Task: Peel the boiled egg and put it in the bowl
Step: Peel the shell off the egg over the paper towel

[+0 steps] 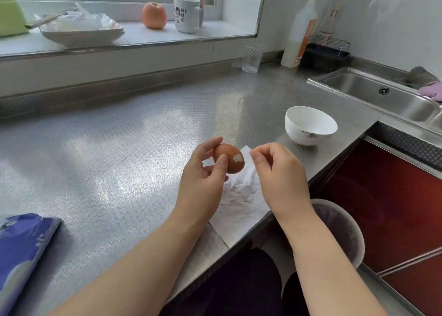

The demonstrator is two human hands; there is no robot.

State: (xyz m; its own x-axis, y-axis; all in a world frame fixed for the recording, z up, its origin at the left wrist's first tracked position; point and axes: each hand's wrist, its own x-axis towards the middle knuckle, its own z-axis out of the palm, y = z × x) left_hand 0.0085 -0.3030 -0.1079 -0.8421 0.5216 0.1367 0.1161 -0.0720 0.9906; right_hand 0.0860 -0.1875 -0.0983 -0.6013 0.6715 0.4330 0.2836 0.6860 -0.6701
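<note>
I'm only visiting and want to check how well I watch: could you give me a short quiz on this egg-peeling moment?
1. True or false: the egg is already fully peeled.
2. Which of the hands holds the egg: A) left hand B) right hand
3. What lies on the counter under the hands?

Key:
1. False: only a small white patch shows; the rest is brown shell.
2. A
3. A white paper towel, near the counter's edge; the white bowl beyond it holds nothing.
</note>
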